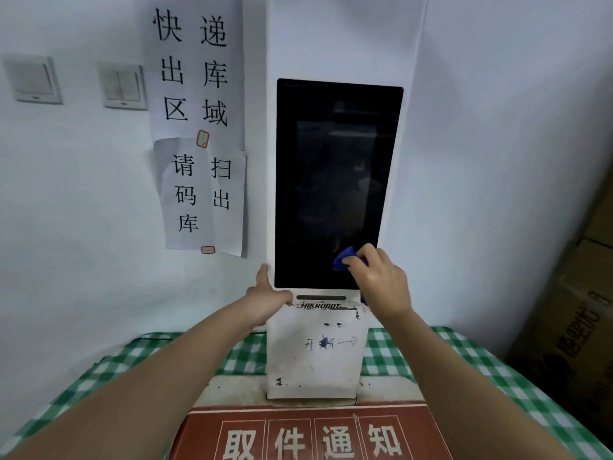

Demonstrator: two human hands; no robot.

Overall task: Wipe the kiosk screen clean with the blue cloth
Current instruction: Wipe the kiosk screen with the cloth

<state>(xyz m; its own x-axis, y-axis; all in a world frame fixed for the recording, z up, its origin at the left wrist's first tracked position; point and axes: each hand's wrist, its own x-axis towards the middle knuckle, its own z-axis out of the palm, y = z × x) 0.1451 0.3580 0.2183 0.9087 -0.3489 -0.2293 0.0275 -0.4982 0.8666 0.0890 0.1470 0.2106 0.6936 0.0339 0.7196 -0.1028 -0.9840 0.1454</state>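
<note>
The white kiosk (pixel 315 353) stands upright against the wall, its tall black screen (pixel 335 180) dark. My right hand (pixel 381 282) grips the blue cloth (pixel 343 258) and holds it against the screen's lower right corner; only a bunched edge of cloth shows past my fingers, plus a scrap below my palm. My left hand (pixel 267 298) holds the kiosk's left edge just below the screen, thumb up along the side, fingers across the front.
Paper notices (pixel 195 127) and two light switches (pixel 122 86) hang on the wall to the left. The kiosk stands on a green checked tablecloth (pixel 464 360). A red sign (pixel 311 433) lies in front. Cardboard boxes (pixel 570 327) stack up at the right.
</note>
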